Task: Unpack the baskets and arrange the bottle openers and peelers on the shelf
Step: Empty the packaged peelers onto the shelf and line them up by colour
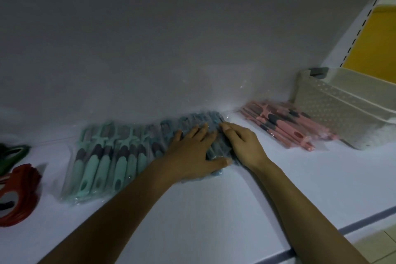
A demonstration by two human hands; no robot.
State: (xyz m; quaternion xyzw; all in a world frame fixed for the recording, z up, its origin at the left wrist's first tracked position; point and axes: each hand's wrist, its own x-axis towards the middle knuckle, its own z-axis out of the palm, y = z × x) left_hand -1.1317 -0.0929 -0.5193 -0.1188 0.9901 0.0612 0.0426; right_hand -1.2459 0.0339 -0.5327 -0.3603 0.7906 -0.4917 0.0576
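Both hands are down on the shelf (214, 210) right at the middle of the view, working the blue peelers (188, 122). These are wrapped in clear plastic and lie in a row against the back wall. The left hand (192, 150) comes in from 7 o'clock and lies flat on top of them, fingers straight and slightly spread, thumb stretched out toward 3 o'clock along the near edge of the packs. The right hand (242, 143) comes in from 5 o'clock and sits on the right end of the same row, one finger pointing to 10 o'clock. Its other fingers are tucked out of sight, so whether it pinches the wrapping or only presses on it, I can't tell.

Just beside the blue ones, at 8 o'clock, the mint peelers (102, 161) lie side by side in their own plastic, handles toward the shelf's front edge. Over at 4 o'clock there's a loose bundle of pink peelers (285, 126), angled and apart from the blue row. Behind that, at 3 o'clock, stand cream perforated baskets (334, 113), nested one in another.

Far out at 8 o'clock, on the left edge, is a stack of red bottle openers (19, 193), with green bottle openers (12, 154) just behind them at 9 o'clock, cut off by the frame
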